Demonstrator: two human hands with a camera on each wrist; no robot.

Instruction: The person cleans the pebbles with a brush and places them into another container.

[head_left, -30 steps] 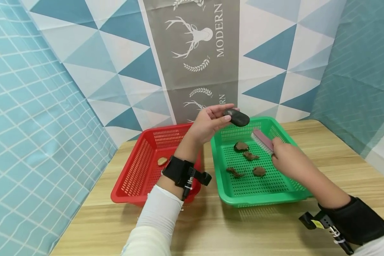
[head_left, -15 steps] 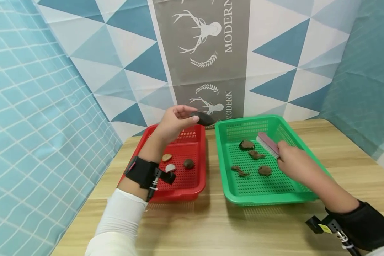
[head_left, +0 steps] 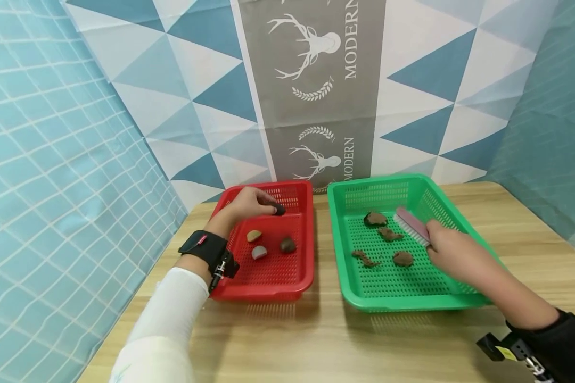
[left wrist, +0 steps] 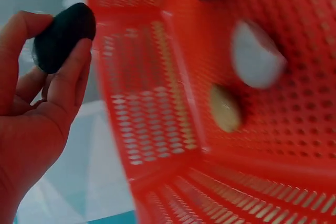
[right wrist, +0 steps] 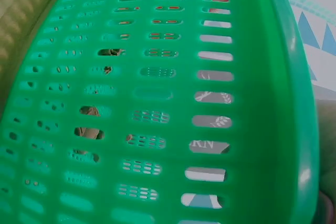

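Observation:
My left hand [head_left: 250, 205] pinches a smooth black stone [head_left: 280, 209] between thumb and fingers, over the back of the red basket [head_left: 309, 255]. In the left wrist view the dark oval stone [left wrist: 64, 38] shows fully, apart from the basket floor. Inside the red basket lie a tan stone [head_left: 254, 235], a pale grey stone [head_left: 259, 252] and a dark brown stone [head_left: 288, 244]. My right hand [head_left: 460, 254] grips a pink brush [head_left: 413, 224] with white bristles above the green basket [head_left: 412, 304]. The right wrist view shows mostly that basket's wall, and the brush is hidden there.
In the green basket lie a dark lump with brown crust [head_left: 376, 218], a round brown lump [head_left: 403, 259] and crumbly brown pieces [head_left: 365, 259]. Both baskets stand side by side on a wooden table [head_left: 287, 346], with a patterned cloth [head_left: 316, 106] behind.
My left hand has carried the black stone left from the green basket to the red one, then lowered it. My right hand still holds the brush over the green basket.

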